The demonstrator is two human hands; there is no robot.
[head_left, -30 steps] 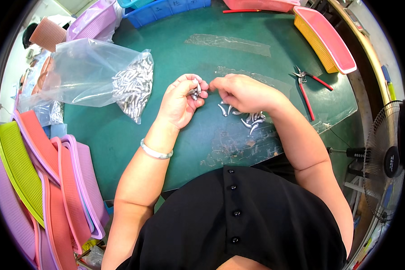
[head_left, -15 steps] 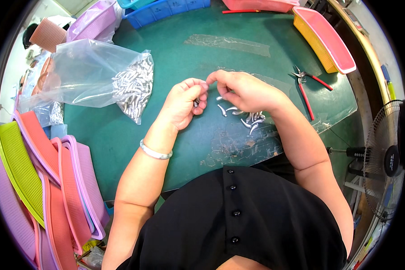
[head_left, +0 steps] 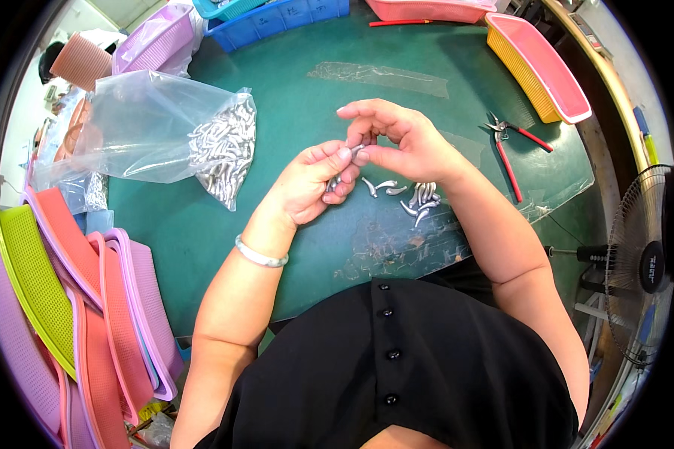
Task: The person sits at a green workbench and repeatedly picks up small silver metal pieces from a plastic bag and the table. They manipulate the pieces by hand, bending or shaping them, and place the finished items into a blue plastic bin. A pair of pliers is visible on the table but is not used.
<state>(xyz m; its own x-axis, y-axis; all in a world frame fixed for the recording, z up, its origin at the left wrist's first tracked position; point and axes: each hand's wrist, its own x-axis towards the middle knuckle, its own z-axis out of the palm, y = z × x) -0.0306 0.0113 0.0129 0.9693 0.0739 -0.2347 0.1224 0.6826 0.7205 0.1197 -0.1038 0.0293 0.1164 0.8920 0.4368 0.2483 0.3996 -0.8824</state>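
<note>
Small curved silver metal piece (head_left: 357, 152) pinched between the fingertips of both hands, held just above the green table (head_left: 292, 97). Left hand (head_left: 311, 183) closed around more of the same pieces, thumb and forefinger gripping the shared one; right hand (head_left: 401, 138) pinches its other end, remaining fingers fanned loose. Compared with a second ago, the hands have lifted off the mat and come together, right hand no longer down at the loose pile (head_left: 410, 196); reads as a piece just picked and now being joined or checked against those in the left fist. Pile lies just beside and below the right wrist. Clear plastic bag (head_left: 165, 127) of the same pieces to the left, mouth open. Red-handled pliers (head_left: 511, 146) to the right, untouched. Stacked pink, purple and yellow-green baskets (head_left: 75, 299) at left edge; yellow and pink tray (head_left: 535, 67) far right; a floor fan (head_left: 640, 262) beyond the table.
</note>
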